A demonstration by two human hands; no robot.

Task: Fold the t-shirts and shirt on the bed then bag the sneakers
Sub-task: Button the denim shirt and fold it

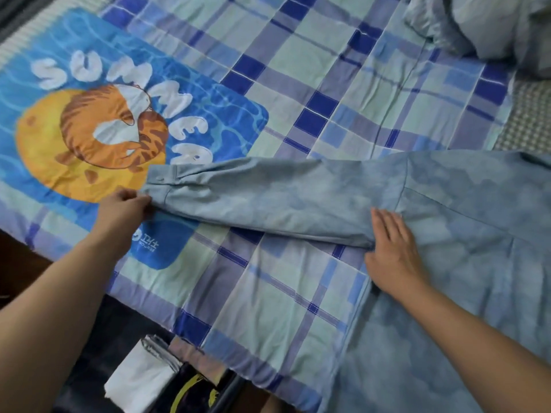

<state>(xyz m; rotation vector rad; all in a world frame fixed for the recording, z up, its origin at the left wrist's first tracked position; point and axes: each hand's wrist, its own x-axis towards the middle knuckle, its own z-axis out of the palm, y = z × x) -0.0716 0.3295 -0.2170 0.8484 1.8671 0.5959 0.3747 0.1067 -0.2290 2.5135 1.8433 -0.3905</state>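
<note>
Checked blue-and-green bedding covers the bed [298, 308], with folded clothes [143, 380] stacked just off its near edge. On the bed lies the pale blue shirt [462, 228], its long sleeve [268, 198] stretched out leftward. The right hand [393, 251] lies flat, fingers straight, pressing the shirt at the armpit. The left hand [125, 210] pinches the sleeve's cuff. Beyond lie a blue "SUMMER" cat-print mat [208, 114] and rumpled grey bedding [483, 25].

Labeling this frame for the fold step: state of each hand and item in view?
left hand: pinches sleeve cuff
right hand: flat, pressing the shirt at the armpit
shirt: spread on bed, sleeve stretched out, unfolded
plaid sheet: spread, creased
pillow: lying flat
</note>
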